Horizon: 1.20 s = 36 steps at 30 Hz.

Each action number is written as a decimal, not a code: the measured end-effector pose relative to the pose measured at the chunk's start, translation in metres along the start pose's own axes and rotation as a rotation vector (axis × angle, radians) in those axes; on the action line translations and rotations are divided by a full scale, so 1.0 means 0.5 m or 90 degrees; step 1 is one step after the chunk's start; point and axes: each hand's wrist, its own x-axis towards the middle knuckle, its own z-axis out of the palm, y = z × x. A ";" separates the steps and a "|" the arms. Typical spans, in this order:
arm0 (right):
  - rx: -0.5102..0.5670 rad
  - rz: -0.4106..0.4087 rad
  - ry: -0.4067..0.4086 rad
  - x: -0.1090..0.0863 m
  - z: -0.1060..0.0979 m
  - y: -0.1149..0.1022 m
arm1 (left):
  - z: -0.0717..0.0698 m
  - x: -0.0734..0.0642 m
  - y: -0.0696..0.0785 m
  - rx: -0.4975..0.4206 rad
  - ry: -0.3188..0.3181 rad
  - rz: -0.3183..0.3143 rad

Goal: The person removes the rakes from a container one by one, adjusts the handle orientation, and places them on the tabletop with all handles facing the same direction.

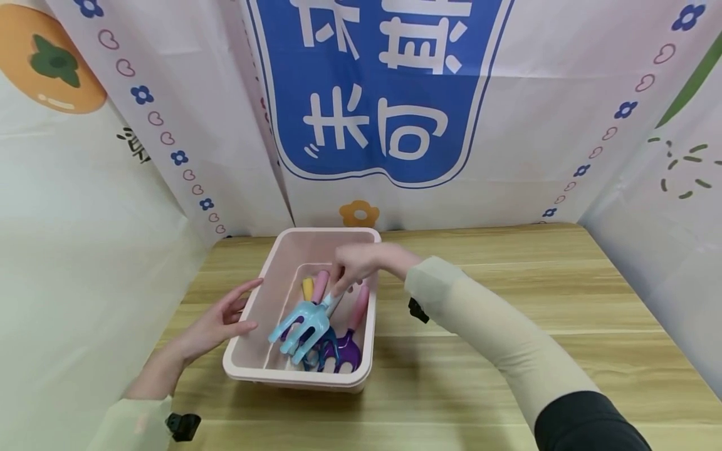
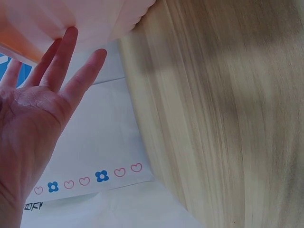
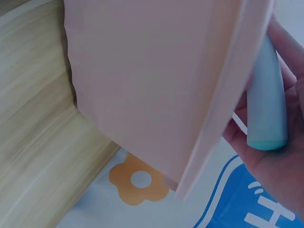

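My right hand grips the handle of a light blue hand fork, its prongs tilted down toward the front left over a pale pink plastic bin. In the right wrist view, the fork's handle with its teal end lies against the palm beside the bin's rim. My left hand is at the bin's left side, fingertips at the rim and wall, with fingers spread. Inside the bin lie a purple-headed tool with a pink handle, another pink handle and a yellow handle; other heads are partly hidden.
The bin stands on a wood-grain table, near its left edge. Behind it hangs a white cloth with a blue printed panel. White sheeting also closes in the left and right sides.
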 end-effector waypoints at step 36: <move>0.120 -0.003 0.130 -0.137 -0.070 0.053 | 0.028 -0.013 0.004 0.011 0.070 0.019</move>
